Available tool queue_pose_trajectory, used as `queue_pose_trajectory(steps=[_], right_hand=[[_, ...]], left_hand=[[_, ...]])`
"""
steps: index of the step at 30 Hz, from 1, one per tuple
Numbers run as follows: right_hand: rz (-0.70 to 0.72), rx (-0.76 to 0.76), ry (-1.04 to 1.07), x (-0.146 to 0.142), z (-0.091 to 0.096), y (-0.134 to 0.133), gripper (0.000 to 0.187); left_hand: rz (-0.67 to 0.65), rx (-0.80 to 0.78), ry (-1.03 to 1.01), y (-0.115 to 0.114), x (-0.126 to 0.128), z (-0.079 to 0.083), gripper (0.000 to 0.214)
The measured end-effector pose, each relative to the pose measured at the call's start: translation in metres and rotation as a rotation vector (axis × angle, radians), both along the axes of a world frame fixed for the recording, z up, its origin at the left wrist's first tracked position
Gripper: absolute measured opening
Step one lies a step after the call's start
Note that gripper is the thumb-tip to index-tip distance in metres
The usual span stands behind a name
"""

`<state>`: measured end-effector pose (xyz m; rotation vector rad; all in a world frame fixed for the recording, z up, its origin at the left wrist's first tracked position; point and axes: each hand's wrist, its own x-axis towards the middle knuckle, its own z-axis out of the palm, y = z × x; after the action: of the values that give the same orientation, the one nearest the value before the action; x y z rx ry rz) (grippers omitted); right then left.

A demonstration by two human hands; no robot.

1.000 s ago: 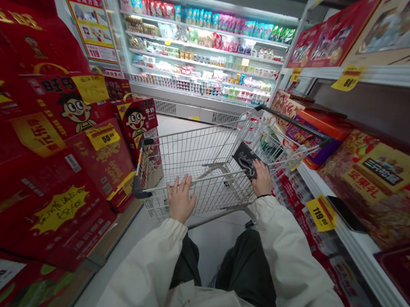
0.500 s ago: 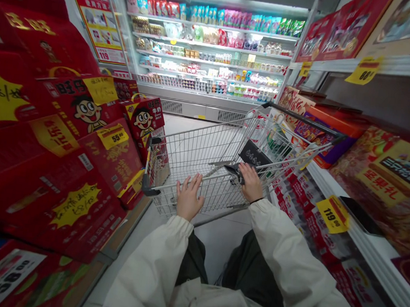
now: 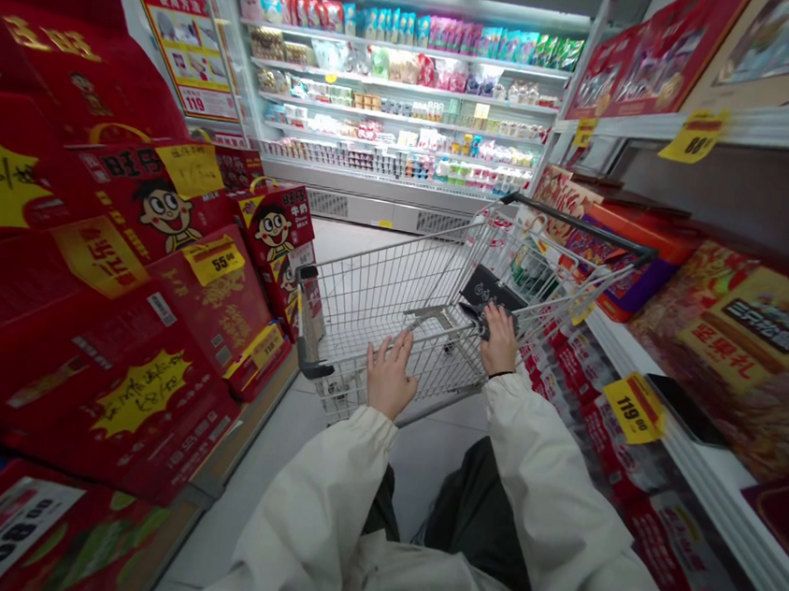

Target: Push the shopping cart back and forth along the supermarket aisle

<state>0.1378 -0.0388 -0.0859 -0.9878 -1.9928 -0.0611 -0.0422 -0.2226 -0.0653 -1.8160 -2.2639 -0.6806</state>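
Observation:
A wire shopping cart (image 3: 394, 296) stands in the aisle in front of me, tilted towards the right shelves. My left hand (image 3: 390, 375) rests on the cart's handle bar with its fingers laid over it. My right hand (image 3: 501, 340) grips the right end of the handle bar, beside the black fold-down seat flap (image 3: 489, 294). The basket looks empty near me; some items show at its far right end. Both arms wear white sleeves.
Stacked red gift boxes (image 3: 120, 285) with yellow price tags line the left side. Shelves of boxed goods (image 3: 735, 341) with yellow price tags run along the right. A lit refrigerated case (image 3: 401, 99) closes the aisle's far end. Pale floor (image 3: 365, 236) lies ahead.
The cart and both hands have shifted to the right in view, and the left boxes have slid slightly past. Both hands stay on the handle bar.

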Motion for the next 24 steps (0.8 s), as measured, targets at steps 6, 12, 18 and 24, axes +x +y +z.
queue_pose_trajectory(steps=[6,12,18,24], right_hand=[[0.16,0.027,-0.151,-0.024,0.0,-0.023,0.075],[0.198,0.051,-0.233,0.004,0.009,0.003,0.077],[-0.01,-0.03,-0.096,-0.006,0.0,0.002,0.071],[0.111,-0.032,-0.083,-0.048,-0.013,-0.041,0.073]], left_hand=[[-0.031,-0.012,0.009,0.014,0.005,0.003,0.08],[-0.123,-0.067,-0.015,0.007,-0.017,0.007,0.073],[-0.129,-0.114,0.003,-0.007,-0.035,0.004,0.074],[-0.15,-0.148,0.037,0.002,-0.024,0.003,0.08]])
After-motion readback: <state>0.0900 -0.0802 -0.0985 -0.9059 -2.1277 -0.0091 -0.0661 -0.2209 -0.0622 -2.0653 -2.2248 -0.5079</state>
